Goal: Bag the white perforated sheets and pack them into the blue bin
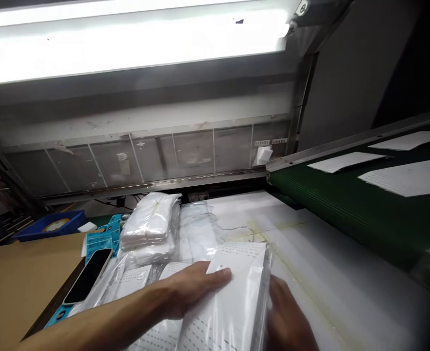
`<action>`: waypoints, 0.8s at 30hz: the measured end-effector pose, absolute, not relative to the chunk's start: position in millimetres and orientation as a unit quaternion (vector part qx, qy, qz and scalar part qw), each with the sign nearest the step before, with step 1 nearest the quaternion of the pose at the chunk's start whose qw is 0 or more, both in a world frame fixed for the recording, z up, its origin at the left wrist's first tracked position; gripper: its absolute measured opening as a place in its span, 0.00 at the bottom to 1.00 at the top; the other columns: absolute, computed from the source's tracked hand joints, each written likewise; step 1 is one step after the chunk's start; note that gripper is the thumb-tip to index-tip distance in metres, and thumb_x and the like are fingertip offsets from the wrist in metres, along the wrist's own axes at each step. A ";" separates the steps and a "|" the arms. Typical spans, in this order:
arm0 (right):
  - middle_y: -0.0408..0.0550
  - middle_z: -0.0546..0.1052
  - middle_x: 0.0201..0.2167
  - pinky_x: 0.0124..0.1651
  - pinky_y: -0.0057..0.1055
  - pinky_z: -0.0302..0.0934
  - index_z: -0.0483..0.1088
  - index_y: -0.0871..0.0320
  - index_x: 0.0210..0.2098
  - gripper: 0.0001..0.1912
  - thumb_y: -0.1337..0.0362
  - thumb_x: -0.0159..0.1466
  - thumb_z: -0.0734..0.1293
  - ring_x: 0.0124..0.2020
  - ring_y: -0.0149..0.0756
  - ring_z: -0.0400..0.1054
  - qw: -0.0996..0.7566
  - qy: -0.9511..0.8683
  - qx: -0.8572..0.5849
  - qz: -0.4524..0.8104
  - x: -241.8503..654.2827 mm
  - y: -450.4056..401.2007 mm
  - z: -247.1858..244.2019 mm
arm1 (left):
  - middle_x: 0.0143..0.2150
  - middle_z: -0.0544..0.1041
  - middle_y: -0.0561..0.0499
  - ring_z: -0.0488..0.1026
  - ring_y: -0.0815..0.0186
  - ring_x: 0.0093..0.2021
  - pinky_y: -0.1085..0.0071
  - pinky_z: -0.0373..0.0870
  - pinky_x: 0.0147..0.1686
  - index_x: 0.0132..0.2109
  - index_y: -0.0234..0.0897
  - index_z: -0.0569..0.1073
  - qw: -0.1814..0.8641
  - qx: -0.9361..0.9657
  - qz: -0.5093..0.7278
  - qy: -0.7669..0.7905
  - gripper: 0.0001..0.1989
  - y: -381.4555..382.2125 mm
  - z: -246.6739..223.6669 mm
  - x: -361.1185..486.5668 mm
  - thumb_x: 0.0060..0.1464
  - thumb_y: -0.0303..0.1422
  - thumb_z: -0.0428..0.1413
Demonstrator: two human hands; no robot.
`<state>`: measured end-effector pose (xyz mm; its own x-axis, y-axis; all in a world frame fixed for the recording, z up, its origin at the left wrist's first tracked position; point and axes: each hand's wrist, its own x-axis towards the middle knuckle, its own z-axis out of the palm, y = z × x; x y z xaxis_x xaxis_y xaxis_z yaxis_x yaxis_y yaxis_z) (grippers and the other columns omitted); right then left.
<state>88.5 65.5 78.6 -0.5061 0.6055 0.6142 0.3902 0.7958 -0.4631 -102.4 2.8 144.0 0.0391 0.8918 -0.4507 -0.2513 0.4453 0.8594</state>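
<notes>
Plastic-wrapped sheets [237, 287] are resting between left fingers [219, 278], gripping them apparently for steadiness, and blurred right fingers [279, 291], whose hold is unclear.

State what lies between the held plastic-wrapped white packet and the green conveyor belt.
In the head view, the bare right hand, then flat white tabletop.

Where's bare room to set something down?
White tabletop between right hand and green belt, tape aside; brown board left of the phone. Crowded: around the left hand, with bagged packs behind.
</notes>
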 end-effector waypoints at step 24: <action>0.63 0.49 0.65 0.64 0.47 0.45 0.49 0.71 0.62 0.43 0.73 0.47 0.63 0.66 0.50 0.43 0.226 -0.692 -0.447 0.521 -40.2 -7.9 25.7 | 0.65 0.56 0.39 0.54 0.51 0.63 0.54 0.52 0.61 0.60 0.32 0.55 0.309 0.360 0.317 0.821 0.39 -70.0 83.3 -207.4 0.47 0.50 0.53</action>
